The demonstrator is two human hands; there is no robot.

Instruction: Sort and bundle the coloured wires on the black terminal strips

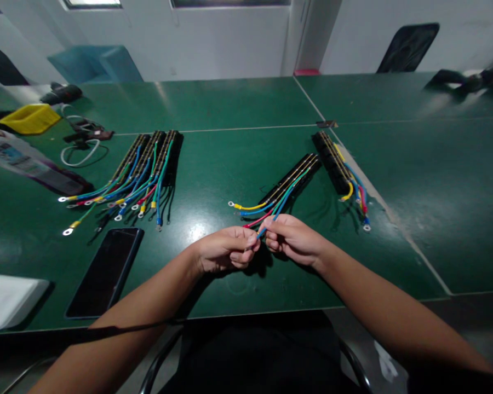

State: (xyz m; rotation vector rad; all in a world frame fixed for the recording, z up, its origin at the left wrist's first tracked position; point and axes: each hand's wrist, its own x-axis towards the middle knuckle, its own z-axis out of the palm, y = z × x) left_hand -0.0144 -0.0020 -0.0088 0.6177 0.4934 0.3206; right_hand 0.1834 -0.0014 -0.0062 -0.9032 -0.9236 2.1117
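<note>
A black terminal strip [292, 178] with yellow, blue, green and red wires lies on the green table [238, 109] just beyond my hands. My left hand [225, 250] is closed in a pinch at the end of its blue wire [271, 220]. My right hand [291, 239] is closed too, gripping the same wire end right beside the left fingers. A second strip [337, 160] with coloured wires lies to the right of it. A stack of several similar strips [148, 164] with ring-tipped wires lies at the left.
A black phone [107, 271] lies near the front left edge, a white sheet [8, 298] left of it. A yellow tray [30, 117], cables and a black tool sit at the far left. Dark objects [468, 79] rest at the far right. A black chair [406, 46] stands behind.
</note>
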